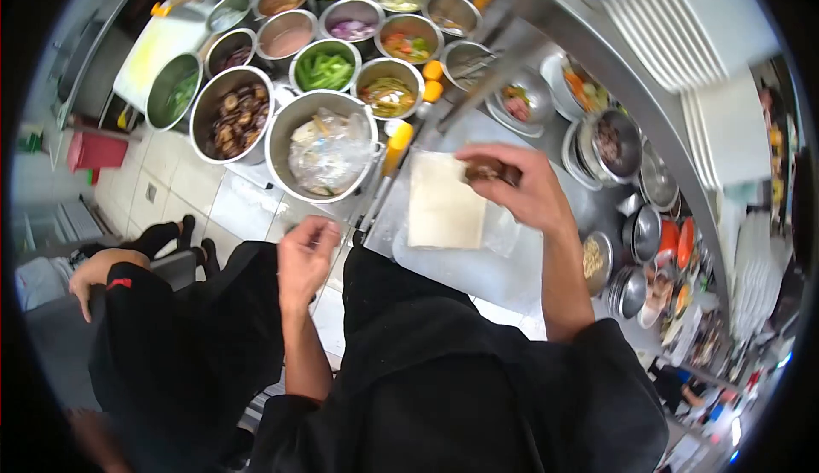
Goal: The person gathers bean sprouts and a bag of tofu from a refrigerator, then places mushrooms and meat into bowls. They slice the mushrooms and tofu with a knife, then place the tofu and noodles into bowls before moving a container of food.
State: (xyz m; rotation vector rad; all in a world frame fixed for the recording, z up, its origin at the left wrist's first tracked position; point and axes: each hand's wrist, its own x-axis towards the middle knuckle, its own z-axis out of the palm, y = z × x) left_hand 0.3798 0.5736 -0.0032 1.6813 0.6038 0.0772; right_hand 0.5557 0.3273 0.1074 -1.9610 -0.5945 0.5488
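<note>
My right hand [520,187] hovers over the far edge of a pale square flat sheet [444,202] that lies on a white cutting board [478,272]. Its fingers pinch a small brown piece of filling [485,169]. My left hand [305,255] hangs below the counter edge near my dark apron, fingers loosely curled, with nothing in it that I can see.
Several metal tubs hold ingredients: dark mushrooms [235,119], green peppers [325,69], a plastic-covered pot [328,153]. Orange-capped bottles [397,144] stand by the board. Small bowls [612,145] sit to the right under a shelf of white plates [674,21]. Another person's arm [98,272] is at left.
</note>
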